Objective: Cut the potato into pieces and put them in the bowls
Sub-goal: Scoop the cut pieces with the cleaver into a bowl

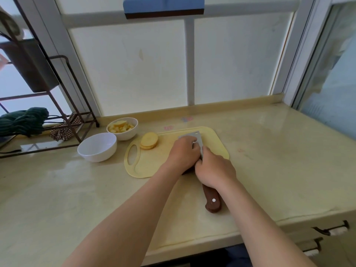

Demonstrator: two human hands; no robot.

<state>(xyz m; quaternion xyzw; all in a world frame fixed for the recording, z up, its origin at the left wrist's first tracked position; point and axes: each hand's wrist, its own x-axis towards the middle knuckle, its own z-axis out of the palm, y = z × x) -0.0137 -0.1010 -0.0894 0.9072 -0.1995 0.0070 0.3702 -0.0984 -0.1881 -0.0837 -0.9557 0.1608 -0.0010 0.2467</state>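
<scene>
**cutting in hand; one bowl filled, one bowl bare**

step judged: slicing on the pale yellow plastic cutting board [146, 166]. the right hand [215, 170] grips the brown wooden handle of the steel cleaver [211, 199], with the blade down on the board. the left hand [184, 149] lies curled against the blade's flat. what it steadies is hidden, so its hold cannot be told.

a stack of round yellow potato slices [148, 143] sits at the board's 10 o'clock corner, uncut.

next move calls for knuckles kept clear of the edge.

containers, on the cream surface [269, 160]:
- white round bowl [125, 136], at 11 o'clock off the board: potato pieces.
- larger white bowl [98, 151], at 9 o'clock: nothing seen inside.
</scene>
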